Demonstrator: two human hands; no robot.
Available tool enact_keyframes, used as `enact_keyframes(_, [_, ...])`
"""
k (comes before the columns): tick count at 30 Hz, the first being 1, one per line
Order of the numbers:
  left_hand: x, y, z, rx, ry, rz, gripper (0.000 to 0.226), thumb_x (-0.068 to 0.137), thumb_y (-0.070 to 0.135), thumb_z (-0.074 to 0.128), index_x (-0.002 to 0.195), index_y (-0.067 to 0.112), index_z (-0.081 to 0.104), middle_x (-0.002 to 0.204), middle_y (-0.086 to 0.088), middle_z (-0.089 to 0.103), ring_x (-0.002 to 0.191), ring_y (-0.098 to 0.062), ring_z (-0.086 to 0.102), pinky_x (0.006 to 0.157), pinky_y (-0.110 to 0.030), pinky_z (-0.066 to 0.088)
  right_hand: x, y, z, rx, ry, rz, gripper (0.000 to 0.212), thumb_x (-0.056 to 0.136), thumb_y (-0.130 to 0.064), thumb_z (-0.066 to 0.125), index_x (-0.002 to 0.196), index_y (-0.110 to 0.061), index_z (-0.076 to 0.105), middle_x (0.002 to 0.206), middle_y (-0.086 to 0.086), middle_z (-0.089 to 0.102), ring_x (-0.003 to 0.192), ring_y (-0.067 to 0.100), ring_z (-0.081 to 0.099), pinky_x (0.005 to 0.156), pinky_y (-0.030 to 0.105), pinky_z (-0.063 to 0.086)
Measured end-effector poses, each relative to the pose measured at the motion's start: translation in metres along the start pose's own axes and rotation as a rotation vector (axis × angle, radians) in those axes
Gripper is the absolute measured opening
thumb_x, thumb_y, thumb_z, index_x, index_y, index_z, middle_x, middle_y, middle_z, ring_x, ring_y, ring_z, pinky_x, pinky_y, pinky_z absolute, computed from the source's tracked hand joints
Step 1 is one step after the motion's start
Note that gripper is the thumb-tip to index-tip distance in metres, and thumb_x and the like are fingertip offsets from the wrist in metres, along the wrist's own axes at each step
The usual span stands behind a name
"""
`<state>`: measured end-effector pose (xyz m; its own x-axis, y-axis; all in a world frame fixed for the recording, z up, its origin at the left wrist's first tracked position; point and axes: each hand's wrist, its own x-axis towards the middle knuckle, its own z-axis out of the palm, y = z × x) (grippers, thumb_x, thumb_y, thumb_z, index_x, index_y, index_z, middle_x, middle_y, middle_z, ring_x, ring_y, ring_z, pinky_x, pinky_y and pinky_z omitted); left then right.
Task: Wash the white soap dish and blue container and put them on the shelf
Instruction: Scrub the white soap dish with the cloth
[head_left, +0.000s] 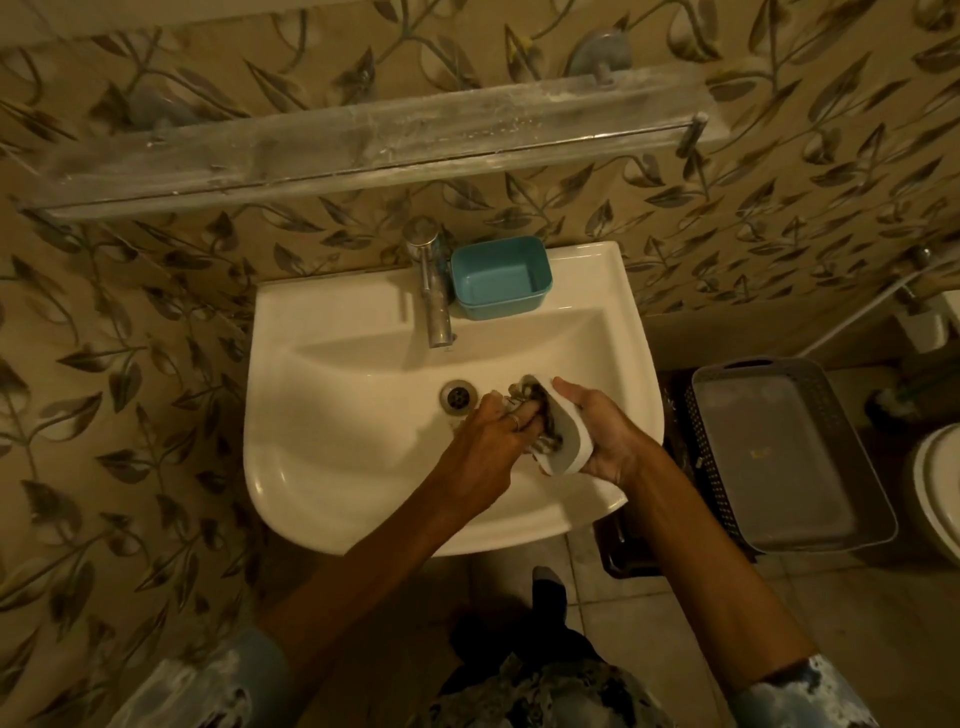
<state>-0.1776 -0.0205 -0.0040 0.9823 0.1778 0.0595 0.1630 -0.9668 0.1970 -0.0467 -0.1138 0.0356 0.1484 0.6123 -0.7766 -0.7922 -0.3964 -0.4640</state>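
Head view, down over sink

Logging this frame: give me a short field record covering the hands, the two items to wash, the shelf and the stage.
stage: scrubbing, over the sink
right hand: grips the white soap dish, tilted on edge
left hand: holds a greyish scrubbing pad against the dish's inside
blue container: on the sink ledge, right of the tap, open side up, no hand on it
shelf: on the wall above the sink, neither item on it
water: none seen running
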Motion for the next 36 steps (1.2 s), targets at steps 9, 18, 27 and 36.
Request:
enact_keyframes(9, [-0.014,0.043,-0.034,-0.757,0.013,-0.353,0.031,0.093,0.023,0.048,0.117,0.011,0.063,0.109,-0.008,0.068,0.098,-0.02,0.06,0.083,-0.03,0.051,0.006,-0.008,0.007,-0.053,0.067,-0.087,0.044,0.095,-0.044,0.044,0.101,-0.006,0.065,0.086,0.017,0.071,0.076,0.028,0.068,0.069,0.036,0.054])
enact_keyframes(18, [0.002,0.044,-0.041,-1.439,-0.086,-0.914,0.022,0.095,0.027,0.051,0.103,0.016,0.068,0.097,-0.01,0.073,0.09,-0.024,0.07,0.084,-0.047,0.056,0.008,0.017,0.009,0.014,0.126,-0.126,0.048,0.094,-0.047,0.044,0.111,-0.008,0.066,0.095,0.017,0.072,0.085,0.029,0.067,0.078,0.039,0.054])
enact_keyframes(27, [0.025,0.008,-0.045,-0.71,0.33,-0.656,0.013,0.087,0.009,0.06,0.09,0.006,0.072,0.083,-0.007,0.073,0.076,-0.016,0.065,0.069,-0.019,0.049,0.001,0.026,0.02,0.074,0.016,-0.149,0.038,0.096,-0.043,0.043,0.105,-0.014,0.067,0.096,0.011,0.074,0.093,0.027,0.066,0.091,0.043,0.051])
enact_keyframes(36, [0.019,0.032,-0.035,-0.641,0.335,-0.69,0.008,0.085,0.009,0.063,0.084,0.007,0.07,0.076,-0.001,0.064,0.07,-0.013,0.059,0.062,-0.005,0.043,0.001,0.033,0.014,0.13,0.043,-0.165,0.036,0.096,-0.043,0.043,0.101,-0.016,0.066,0.082,0.008,0.075,0.079,0.023,0.068,0.07,0.035,0.054])
